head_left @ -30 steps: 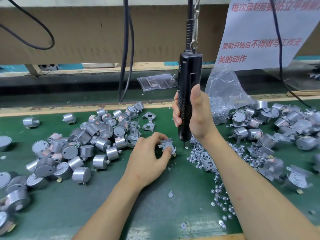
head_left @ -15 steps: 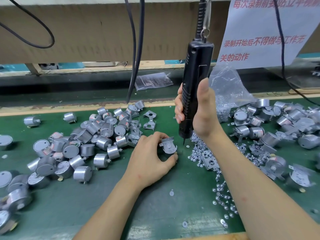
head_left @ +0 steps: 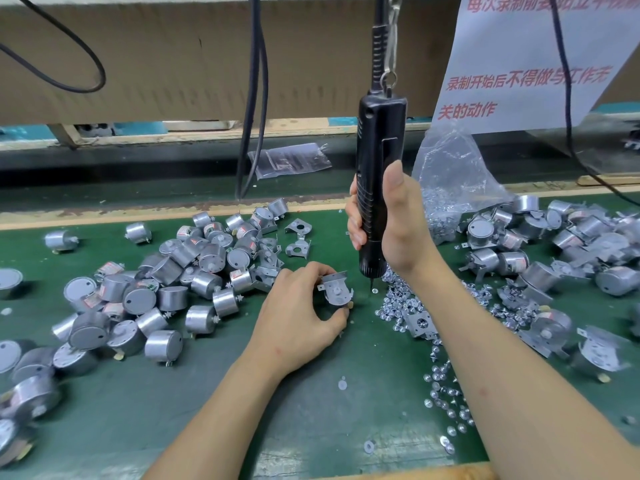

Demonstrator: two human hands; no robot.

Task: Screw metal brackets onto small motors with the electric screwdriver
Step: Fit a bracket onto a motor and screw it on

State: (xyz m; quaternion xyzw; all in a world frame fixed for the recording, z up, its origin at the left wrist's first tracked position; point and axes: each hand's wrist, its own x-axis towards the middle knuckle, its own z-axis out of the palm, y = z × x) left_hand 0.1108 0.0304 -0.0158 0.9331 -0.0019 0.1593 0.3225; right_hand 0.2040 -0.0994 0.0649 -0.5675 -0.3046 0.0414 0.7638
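My left hand (head_left: 298, 320) grips a small silver motor with a metal bracket (head_left: 335, 292) laid on its face, resting on the green mat (head_left: 311, 410). My right hand (head_left: 391, 226) grips the black electric screwdriver (head_left: 375, 174), which hangs upright from a cable. Its bit tip (head_left: 373, 287) points down at a screw on the mat, just right of the bracket. A scatter of silver screws (head_left: 405, 306) lies under my right wrist.
A pile of bare motors (head_left: 156, 296) covers the left of the mat, with loose brackets (head_left: 298, 240) behind. Motors with brackets (head_left: 540, 258) lie at the right. A clear bag of screws (head_left: 450, 188) and a paper notice (head_left: 530, 60) stand behind; black cables (head_left: 256, 98) hang down.
The screwdriver has swung back to upright and its tip has come down beside the bracket. My left hand has turned the motor slightly, showing more of the bracket's face.
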